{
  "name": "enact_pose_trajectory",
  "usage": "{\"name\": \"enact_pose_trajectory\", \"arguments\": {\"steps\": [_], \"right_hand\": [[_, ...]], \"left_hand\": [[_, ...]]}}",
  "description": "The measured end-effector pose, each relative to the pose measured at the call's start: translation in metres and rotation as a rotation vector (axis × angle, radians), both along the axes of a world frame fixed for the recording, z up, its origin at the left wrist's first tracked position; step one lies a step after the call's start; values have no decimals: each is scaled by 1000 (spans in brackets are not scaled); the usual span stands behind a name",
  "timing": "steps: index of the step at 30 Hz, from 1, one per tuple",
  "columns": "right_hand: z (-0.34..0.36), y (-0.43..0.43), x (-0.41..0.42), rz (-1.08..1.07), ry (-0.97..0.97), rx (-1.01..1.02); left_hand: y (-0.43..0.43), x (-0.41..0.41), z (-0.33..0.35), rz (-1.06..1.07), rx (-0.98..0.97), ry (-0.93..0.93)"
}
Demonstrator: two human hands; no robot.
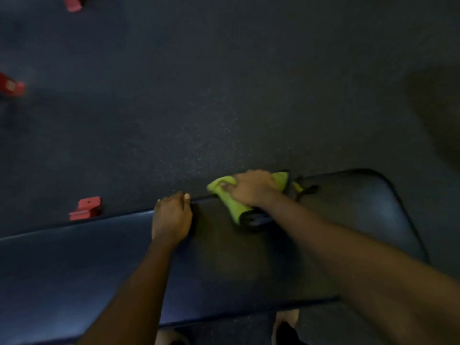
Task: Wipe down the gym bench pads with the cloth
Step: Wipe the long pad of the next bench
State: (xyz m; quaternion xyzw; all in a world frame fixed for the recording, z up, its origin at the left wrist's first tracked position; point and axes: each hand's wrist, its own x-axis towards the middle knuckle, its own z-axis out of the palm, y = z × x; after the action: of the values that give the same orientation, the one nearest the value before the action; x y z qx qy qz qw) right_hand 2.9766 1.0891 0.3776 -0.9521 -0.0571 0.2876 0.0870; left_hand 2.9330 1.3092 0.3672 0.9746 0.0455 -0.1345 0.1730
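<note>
A dark blue padded gym bench pad (pixel 74 265) runs across the lower part of the view from left to right. My right hand (pixel 251 189) grips a yellow-green cloth (pixel 231 206) with a dark underside and presses it on the pad's far edge. My left hand (pixel 171 216) rests on the pad just left of the cloth, its fingers curled over the far edge. The frame is blurred.
Dark speckled rubber floor (pixel 224 83) lies beyond the bench. Red metal frame feet stand on it: one (pixel 86 207) right behind the bench at left, others at the left edge (pixel 11 85) and top left (pixel 73 3). My shoes (pixel 285 324) show below the bench.
</note>
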Motion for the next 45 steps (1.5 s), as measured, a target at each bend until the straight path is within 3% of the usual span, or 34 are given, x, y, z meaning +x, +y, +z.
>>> {"name": "enact_pose_trajectory", "arguments": {"steps": [2, 5, 10, 14, 21, 25, 29, 41, 45], "right_hand": [[0, 55, -1, 101, 3, 89], [-7, 53, 5, 95, 41, 146], [-5, 7, 14, -61, 95, -148], [-2, 89, 10, -8, 19, -135], [-5, 313, -7, 183, -114, 115], [-12, 301, -5, 156, -117, 156], [-14, 321, 0, 125, -134, 54], [-17, 619, 9, 301, -147, 179], [-22, 635, 9, 289, -164, 181]], "left_hand": [[34, -3, 4, 47, 19, -20], [78, -7, 7, 68, 51, 11], [127, -11, 7, 39, 11, 45], [169, -13, 8, 56, -11, 37], [277, -18, 1, 171, 59, -26], [330, -24, 3, 239, 79, -48], [381, -28, 1, 257, 66, -61], [570, -67, 2, 525, 57, -104], [613, -98, -3, 689, -60, -114]]}}
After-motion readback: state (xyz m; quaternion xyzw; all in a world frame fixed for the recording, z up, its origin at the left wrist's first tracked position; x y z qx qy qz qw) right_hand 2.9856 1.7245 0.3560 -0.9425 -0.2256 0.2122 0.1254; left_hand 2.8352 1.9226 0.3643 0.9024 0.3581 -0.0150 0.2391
